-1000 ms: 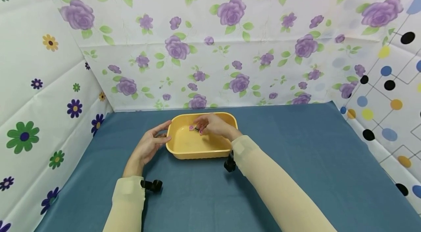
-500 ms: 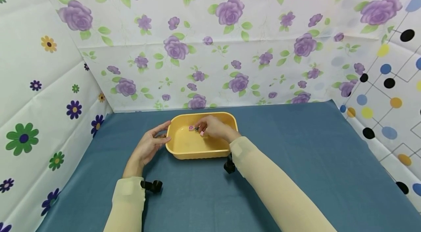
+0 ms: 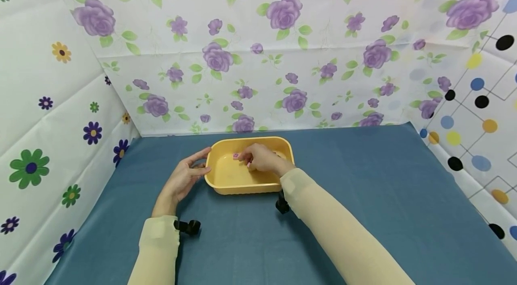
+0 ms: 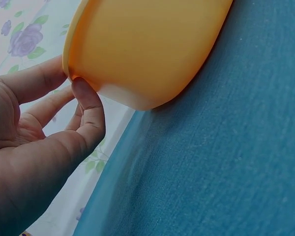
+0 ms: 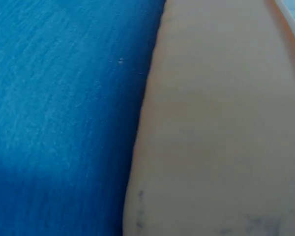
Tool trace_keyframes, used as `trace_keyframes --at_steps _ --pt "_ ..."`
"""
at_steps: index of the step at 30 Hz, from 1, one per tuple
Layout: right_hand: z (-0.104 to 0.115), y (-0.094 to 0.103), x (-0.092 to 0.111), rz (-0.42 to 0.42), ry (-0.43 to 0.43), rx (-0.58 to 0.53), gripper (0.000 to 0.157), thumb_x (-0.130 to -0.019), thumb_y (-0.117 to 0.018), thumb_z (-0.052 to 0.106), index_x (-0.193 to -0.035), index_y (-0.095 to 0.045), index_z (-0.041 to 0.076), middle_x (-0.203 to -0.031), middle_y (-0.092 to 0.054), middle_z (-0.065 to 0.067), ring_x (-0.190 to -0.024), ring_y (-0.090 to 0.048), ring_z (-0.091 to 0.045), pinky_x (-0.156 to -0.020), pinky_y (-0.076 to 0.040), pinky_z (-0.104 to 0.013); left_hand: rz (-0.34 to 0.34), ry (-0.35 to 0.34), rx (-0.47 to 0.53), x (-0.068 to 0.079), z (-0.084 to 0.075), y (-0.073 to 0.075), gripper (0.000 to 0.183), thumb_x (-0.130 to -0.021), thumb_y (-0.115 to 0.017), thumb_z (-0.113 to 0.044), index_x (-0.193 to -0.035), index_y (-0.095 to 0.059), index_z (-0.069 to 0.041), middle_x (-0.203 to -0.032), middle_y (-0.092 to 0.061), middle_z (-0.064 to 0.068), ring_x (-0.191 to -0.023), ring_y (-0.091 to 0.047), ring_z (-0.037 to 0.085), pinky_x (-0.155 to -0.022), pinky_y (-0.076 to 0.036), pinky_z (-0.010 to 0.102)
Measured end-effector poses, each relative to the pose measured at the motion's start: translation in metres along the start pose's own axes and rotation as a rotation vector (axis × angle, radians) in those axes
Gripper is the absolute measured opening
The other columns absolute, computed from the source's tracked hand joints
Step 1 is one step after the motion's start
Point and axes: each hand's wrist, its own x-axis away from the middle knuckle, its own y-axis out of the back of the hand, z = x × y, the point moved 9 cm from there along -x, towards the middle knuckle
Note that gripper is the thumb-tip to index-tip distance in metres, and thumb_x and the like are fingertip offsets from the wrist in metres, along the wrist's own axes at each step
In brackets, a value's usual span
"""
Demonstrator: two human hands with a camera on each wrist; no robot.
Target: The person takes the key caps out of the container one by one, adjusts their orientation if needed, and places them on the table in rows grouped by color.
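A shallow yellow plastic tub [image 3: 230, 190] sits on the blue cloth. My left hand [image 3: 183, 177] holds its left end; in the left wrist view, bent thumb and index finger meet at the tub's rim [image 4: 69, 44]. Inside the tub is my right hand [image 3: 262, 158], its fingers curled over a small pink block [image 3: 248, 164], partly hidden beneath them. Another small pink block [image 3: 236, 156] lies on the tub floor just left of those fingertips. A little dark thing [image 3: 276, 153] shows behind the right hand. The right wrist view shows only the tub's outer wall [image 5: 211, 118] and cloth.
The blue cloth [image 3: 363, 186] spreads around the tub up to a flower-print sheet [image 3: 250, 74] at the back. Other patterned sheets stand at left and right. Black wrist cameras hang beside both cuffs, the right one [image 3: 282, 203] close to the tub's near right corner.
My right hand's fingers have curled in more and shifted slightly. The dark piece seen at its fingertips earlier no longer shows there. My left hand stays at the tub's rim.
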Motion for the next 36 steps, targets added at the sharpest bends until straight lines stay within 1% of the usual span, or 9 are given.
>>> trace_keyframes --at_steps 4,9,11,13,21,28,33,36 --pt "0.0001 -0.0002 -0.0004 -0.009 -0.006 0.010 0.028 -0.091 -0.068 -0.013 -0.115 -0.076 0.000 -0.100 -0.071 -0.013 -0.086 -0.058 -0.019 -0.075 -0.048 -0.025 0.007 -0.007 0.004 0.0000 -0.0011 -0.0010 0.067 -0.102 -0.064 -0.001 -0.163 -0.040 -0.016 -0.156 -0.040 0.015 -0.126 -0.053 0.032 -0.094 -0.049 0.026" --pt "-0.0028 0.0038 -0.0024 -0.028 0.002 -0.047 0.027 -0.093 -0.065 -0.015 -0.115 -0.075 -0.003 -0.102 -0.073 -0.015 -0.087 -0.061 -0.020 -0.077 -0.050 -0.025 0.010 -0.011 0.005 0.0000 -0.0033 -0.0007 0.067 -0.102 -0.064 -0.001 -0.163 -0.040 -0.016 -0.156 -0.040 0.015 -0.115 -0.057 0.023 -0.094 -0.048 0.026" --pt "-0.0036 0.0061 -0.0033 -0.037 0.018 -0.051 0.026 -0.093 -0.065 -0.015 -0.114 -0.075 -0.003 -0.102 -0.074 -0.015 -0.088 -0.062 -0.019 -0.079 -0.051 -0.025 0.009 -0.011 0.005 -0.0001 -0.0043 0.0001 0.067 -0.102 -0.064 -0.001 -0.163 -0.040 -0.015 -0.156 -0.039 0.016 -0.110 -0.057 0.019 -0.093 -0.047 0.026" --pt "-0.0038 0.0073 -0.0031 -0.036 0.028 -0.057 0.025 -0.094 -0.065 -0.014 -0.114 -0.075 -0.003 -0.102 -0.074 -0.015 -0.089 -0.063 -0.019 -0.080 -0.052 -0.026 0.010 -0.013 0.005 -0.0002 -0.0050 0.0011 0.067 -0.102 -0.063 -0.001 -0.163 -0.039 -0.015 -0.157 -0.038 0.017 -0.109 -0.057 0.018 -0.093 -0.047 0.026" --pt "-0.0050 0.0075 -0.0011 -0.027 0.027 -0.090 0.026 -0.095 -0.065 -0.013 -0.117 -0.076 -0.002 -0.103 -0.074 -0.014 -0.093 -0.066 -0.021 -0.081 -0.052 -0.025 0.009 -0.019 0.016 0.0005 -0.0058 0.0013 0.067 -0.102 -0.063 0.001 -0.162 -0.039 -0.014 -0.156 -0.038 0.019 -0.108 -0.057 0.017 -0.091 -0.048 0.026" --pt "-0.0060 0.0061 0.0003 -0.014 0.016 -0.133 0.030 -0.094 -0.061 -0.017 -0.116 -0.076 -0.003 -0.100 -0.076 -0.015 -0.094 -0.069 -0.027 -0.074 -0.048 -0.022 0.010 -0.019 0.019 0.0005 -0.0043 0.0009 0.067 -0.102 -0.063 0.001 -0.162 -0.039 -0.014 -0.155 -0.038 0.020 -0.108 -0.057 0.017 -0.092 -0.048 0.027" --pt "-0.0062 0.0068 0.0008 -0.024 0.030 -0.109 0.032 -0.093 -0.060 -0.018 -0.116 -0.076 -0.003 -0.102 -0.075 -0.014 -0.096 -0.069 -0.026 -0.076 -0.049 -0.022 0.009 -0.016 0.027 0.0008 -0.0028 0.0009 0.067 -0.101 -0.063 0.002 -0.162 -0.040 -0.014 -0.155 -0.038 0.019 -0.108 -0.057 0.018 -0.092 -0.048 0.027" --pt "-0.0075 0.0077 0.0017 -0.036 0.025 -0.093 0.035 -0.091 -0.057 -0.021 -0.115 -0.076 -0.003 -0.102 -0.075 -0.014 -0.095 -0.069 -0.025 -0.077 -0.050 -0.024 0.009 -0.014 0.027 0.0008 -0.0019 0.0007 0.068 -0.101 -0.063 0.002 -0.162 -0.040 -0.014 -0.155 -0.038 0.019 -0.108 -0.057 0.018 -0.093 -0.048 0.027"
